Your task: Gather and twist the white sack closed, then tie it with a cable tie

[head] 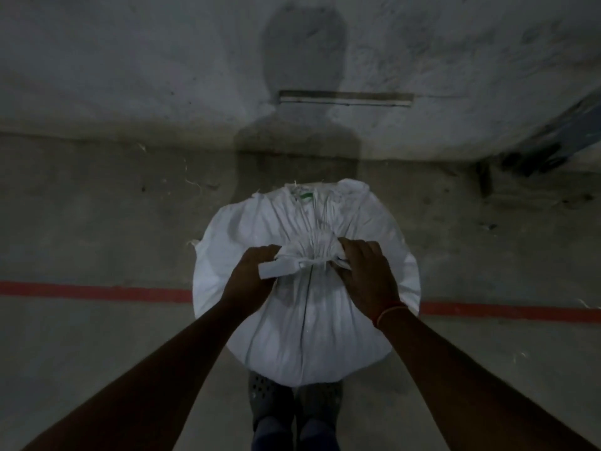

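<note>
A full white sack [305,320] stands upright on the concrete floor just in front of my feet. Its top is gathered into a bunched neck [312,252] at the centre, with pleats running out from it. A pale cable tie [305,264] appears to cross the neck, its small head near the middle. My left hand [252,278] grips the left side of the gathered fabric, where a loose white flap sticks out. My right hand [367,271] presses and holds the right side of the neck. A red thread circles my right wrist.
A red painted line [94,292] crosses the floor behind the sack on both sides. A grey wall [130,76] rises beyond, carrying my shadow and a narrow horizontal strip [346,98]. Dark debris [533,154] lies in the right corner. My shoes [294,402] are beneath the sack.
</note>
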`<state>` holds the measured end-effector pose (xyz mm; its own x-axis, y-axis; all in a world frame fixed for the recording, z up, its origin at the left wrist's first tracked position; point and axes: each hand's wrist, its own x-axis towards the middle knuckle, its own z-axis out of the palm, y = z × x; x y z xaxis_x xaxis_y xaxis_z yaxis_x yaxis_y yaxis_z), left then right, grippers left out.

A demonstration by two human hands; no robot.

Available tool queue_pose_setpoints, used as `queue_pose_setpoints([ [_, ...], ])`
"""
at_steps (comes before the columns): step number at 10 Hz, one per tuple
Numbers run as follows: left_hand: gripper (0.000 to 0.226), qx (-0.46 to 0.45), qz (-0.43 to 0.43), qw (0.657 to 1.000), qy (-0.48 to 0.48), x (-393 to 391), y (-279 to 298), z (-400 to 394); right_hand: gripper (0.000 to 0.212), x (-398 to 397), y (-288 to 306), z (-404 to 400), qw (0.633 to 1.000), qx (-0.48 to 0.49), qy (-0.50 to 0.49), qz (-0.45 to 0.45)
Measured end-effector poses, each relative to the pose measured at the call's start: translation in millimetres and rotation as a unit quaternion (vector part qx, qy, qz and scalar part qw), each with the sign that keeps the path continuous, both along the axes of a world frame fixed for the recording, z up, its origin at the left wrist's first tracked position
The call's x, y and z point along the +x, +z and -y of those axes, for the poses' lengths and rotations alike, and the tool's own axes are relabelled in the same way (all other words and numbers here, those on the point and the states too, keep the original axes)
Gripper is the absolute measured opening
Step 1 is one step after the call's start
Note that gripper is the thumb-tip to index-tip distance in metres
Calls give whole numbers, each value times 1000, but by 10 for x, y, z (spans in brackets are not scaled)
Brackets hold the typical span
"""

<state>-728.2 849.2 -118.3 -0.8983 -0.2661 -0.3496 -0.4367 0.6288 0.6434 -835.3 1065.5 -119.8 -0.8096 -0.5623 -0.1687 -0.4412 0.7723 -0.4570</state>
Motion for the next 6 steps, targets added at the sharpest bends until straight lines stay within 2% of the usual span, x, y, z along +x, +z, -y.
queue_pose_setpoints([
  [1,54,-50,30,995,-86,60,-109,56,58,93,-137,-57,999,40,16,16],
  [3,58,-31,96,983,-150,80,62,200,68,65,-22,-110,989,92,67,94],
  [4,70,-28,163,965,-202,43,309,406,86,-36,290,-132,972,127,95,172],
  [5,59,-28,161,966,-199,-120,754,559,88,-204,768,-102,977,102,78,168],
  [6,48,-66,79,987,-127,-357,1331,611,78,-370,1298,-69,990,69,47,116],
])
